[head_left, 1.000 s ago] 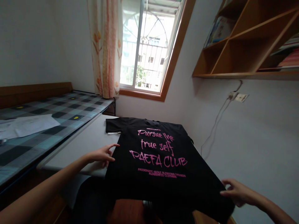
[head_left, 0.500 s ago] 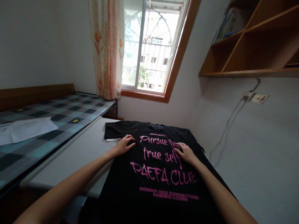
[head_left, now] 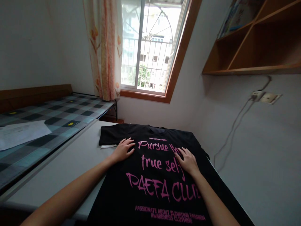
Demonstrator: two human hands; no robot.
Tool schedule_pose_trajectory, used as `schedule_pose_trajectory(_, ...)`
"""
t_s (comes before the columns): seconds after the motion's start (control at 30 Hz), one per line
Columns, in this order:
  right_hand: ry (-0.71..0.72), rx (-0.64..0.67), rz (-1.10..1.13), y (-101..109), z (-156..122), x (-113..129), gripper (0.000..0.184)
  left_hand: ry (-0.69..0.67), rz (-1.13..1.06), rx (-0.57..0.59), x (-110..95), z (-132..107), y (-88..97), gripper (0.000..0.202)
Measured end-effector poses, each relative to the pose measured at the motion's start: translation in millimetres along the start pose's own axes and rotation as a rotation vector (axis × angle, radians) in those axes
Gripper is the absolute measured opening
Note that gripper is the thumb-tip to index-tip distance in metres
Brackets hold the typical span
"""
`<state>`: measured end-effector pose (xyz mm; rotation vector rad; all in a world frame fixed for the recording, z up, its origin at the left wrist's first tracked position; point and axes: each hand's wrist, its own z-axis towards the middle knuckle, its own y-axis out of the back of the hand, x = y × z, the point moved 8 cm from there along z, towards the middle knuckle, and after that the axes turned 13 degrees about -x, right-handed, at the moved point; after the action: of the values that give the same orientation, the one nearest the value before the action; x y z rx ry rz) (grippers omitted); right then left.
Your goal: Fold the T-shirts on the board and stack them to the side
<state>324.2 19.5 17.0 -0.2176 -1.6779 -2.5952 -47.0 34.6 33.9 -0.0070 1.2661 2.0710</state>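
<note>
A black T-shirt (head_left: 150, 169) with pink lettering lies spread out, front side up, its collar toward the window. It covers much of a white table (head_left: 68, 166). My left hand (head_left: 123, 150) rests on the shirt below the left sleeve, fingers spread. On the lettering at the right, my right hand (head_left: 187, 159) lies with its fingers apart. Both palms face down and neither hand grips the cloth. Under the left sleeve a small white edge sticks out. The shirt's hem runs out of view at the bottom.
Left of the table stands a bed with a checkered mattress (head_left: 77, 108) and paper sheets (head_left: 23, 133) on it. A window (head_left: 152, 53) and curtain (head_left: 107, 50) are ahead. A wooden shelf (head_left: 235, 70) hangs at the right above a wall socket (head_left: 270, 98) with a dangling cable.
The camera view has shifted slightly, so the shirt appears larger and lower. Both hands remain on the shirt, and their fingers look more spread than before.
</note>
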Motion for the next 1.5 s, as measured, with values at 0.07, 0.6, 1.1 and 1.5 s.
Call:
schedule_pose_trajectory(0.07, -0.029, 0.012, -0.037, 0.4, -1.5, -3.1, 0.064, 0.010, 0.021, 0.014, 0.1, -0.4, -1.0, 0.039)
schedule_pose_trajectory(0.6, -0.072, 0.117, -0.074, -3.5, -6.0, 20.7, 0.072, 0.048, 0.116, 0.134, 16.1, -5.0, 6.3, 0.044)
schedule_pose_trajectory(1.1, -0.081, 0.144, 0.030, -23.9, 9.0, 142.7, 0.075, 0.284, 0.188, 0.223, 106.9, -22.5, 64.9, 0.043)
schedule_pose_trajectory(1.5, -0.101, 0.172, -0.019, -28.8, 25.3, 114.3, 0.076, 0.287, 0.202, 0.099, 113.7, 4.8, 25.2, 0.067)
